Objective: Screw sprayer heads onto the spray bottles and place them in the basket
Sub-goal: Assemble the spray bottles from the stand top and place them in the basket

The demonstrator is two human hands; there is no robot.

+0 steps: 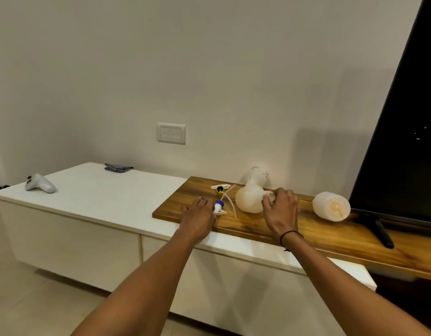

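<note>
Two bare forearms reach forward from the bottom edge toward a wooden board (270,226) lying on a long white cabinet (100,197). The left hand (198,215) rests palm down at the board's left end, fingers spread fairly wide and flat; its fingertips touch or nearly touch a sprayer head with a blue collar (219,207), though the contact is hard to make out. Just behind that head on the board lies a second sprayer head with a yellow collar (220,188), and thin dip tubes trail from both across the wood. The right hand (281,209), with a dark cord around its wrist, has its fingers curled around the neck of a cloudy white bottle (249,198) lying on its side at the board's middle. Behind this bottle, against the wall, stands a smaller clear bottle (258,175). Further right on the board, another cloudy bottle (331,206) lies on its side beside a dark television (403,117). At the cabinet's far left end sits a white controller (40,183), with a folded grey cloth (118,167) near the wall.
</note>
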